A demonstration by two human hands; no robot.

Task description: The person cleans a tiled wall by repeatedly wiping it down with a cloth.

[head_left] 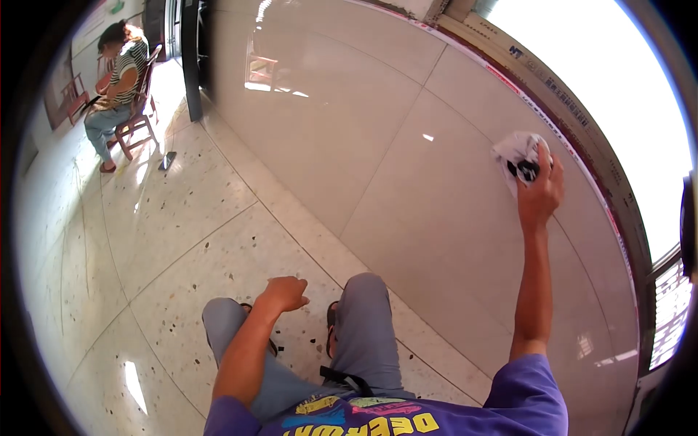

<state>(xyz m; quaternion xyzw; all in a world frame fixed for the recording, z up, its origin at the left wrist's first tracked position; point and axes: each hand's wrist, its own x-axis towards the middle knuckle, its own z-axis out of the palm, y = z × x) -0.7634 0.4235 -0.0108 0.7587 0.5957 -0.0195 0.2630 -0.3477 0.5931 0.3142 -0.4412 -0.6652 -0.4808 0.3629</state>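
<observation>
My right hand (542, 195) reaches out to the right and presses a crumpled white cloth (518, 147) with dark markings against the glossy tiled wall (378, 131). The fingers are closed over the cloth, just below the wall's upper edge. Near my knees, my left hand (286, 293) hangs above the floor with its fingers curled in. I see nothing held in it, though the palm side is hidden from view.
Speckled stone floor (189, 254) lies under my sandalled feet. A window ledge (538, 69) runs along the top of the wall, beside a bright opening. A person (123, 83) sits on a wooden chair (134, 134) at far left, with a dark flat object (168, 160) on the floor nearby.
</observation>
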